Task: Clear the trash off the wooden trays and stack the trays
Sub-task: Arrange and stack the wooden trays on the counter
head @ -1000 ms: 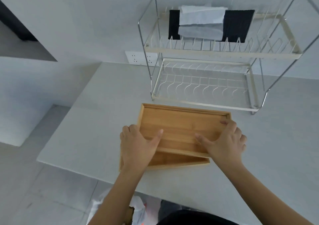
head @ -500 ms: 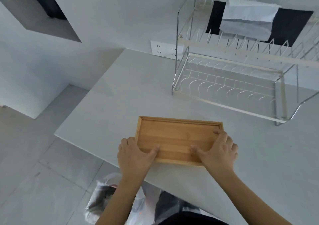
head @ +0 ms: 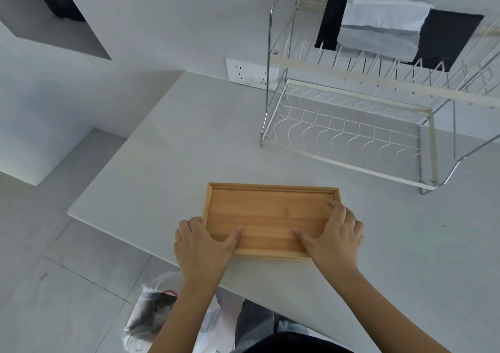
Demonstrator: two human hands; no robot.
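The wooden tray [head: 267, 217] lay flat near the table's [head: 167, 168] front edge, nothing in it; I could not tell whether another sat beneath. My left hand [head: 201, 241] and right hand [head: 336, 233] pressed on its near corners, thumbs inside, each grip loose. Judged: squaring the stack, release next. Bag [head: 151, 314] on floor held trash.

Both hands rest on the wooden tray [head: 267, 217] near the white table's [head: 167, 168] front edge. The left hand [head: 201, 244] grips the near-left corner, thumb lying inside the tray; the right hand [head: 335, 233] covers the near-right end, fingers [head: 334, 209] spread over the rim. Beyond the fingertips stands a wire dish rack [head: 351, 136], cloths [head: 384, 25] draped on top.
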